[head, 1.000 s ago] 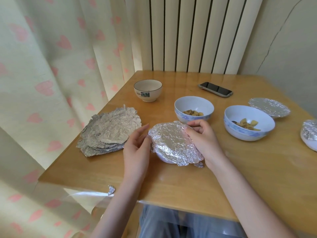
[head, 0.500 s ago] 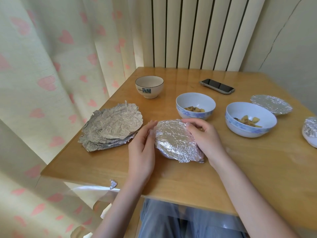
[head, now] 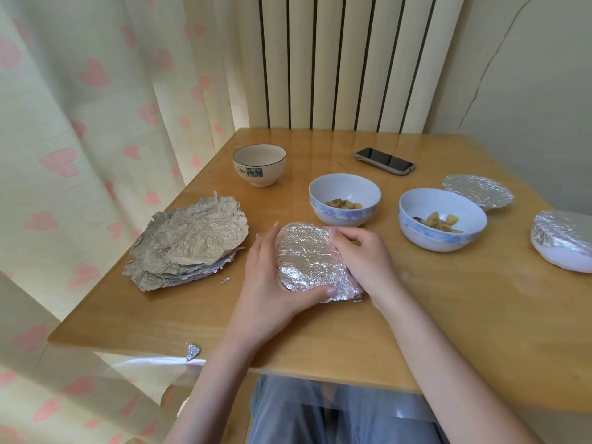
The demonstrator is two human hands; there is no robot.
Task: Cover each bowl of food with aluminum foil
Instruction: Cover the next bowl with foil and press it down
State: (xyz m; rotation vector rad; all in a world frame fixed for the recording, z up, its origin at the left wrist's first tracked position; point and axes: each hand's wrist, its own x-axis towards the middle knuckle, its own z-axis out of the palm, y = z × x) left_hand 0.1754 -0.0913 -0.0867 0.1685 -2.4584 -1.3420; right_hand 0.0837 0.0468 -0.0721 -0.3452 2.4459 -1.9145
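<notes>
A foil-covered bowl (head: pixel 307 257) sits near the table's front, held between both hands. My left hand (head: pixel 272 293) cups its left side, thumb pressed on the foil at the near edge. My right hand (head: pixel 362 257) grips its right side. Behind it stand two uncovered blue-patterned bowls with food, one in the middle (head: pixel 344 200) and one to the right (head: pixel 442 219). Two more foil-covered bowls are at the right: a far one (head: pixel 477 192) and one at the frame edge (head: pixel 563 245). A stack of crumpled foil sheets (head: pixel 189 245) lies to the left.
An empty white bowl with a dark rim (head: pixel 259 165) stands at the back left, a phone (head: pixel 384 161) at the back. Small foil scraps lie on the wooden table (head: pixel 448 315), one near the stack (head: pixel 225 281) and one at the front edge (head: pixel 193 351). A curtain hangs left.
Both hands have closed in tighter around the covered bowl, pressing the foil down its sides. My left thumb has come round to the near edge.
</notes>
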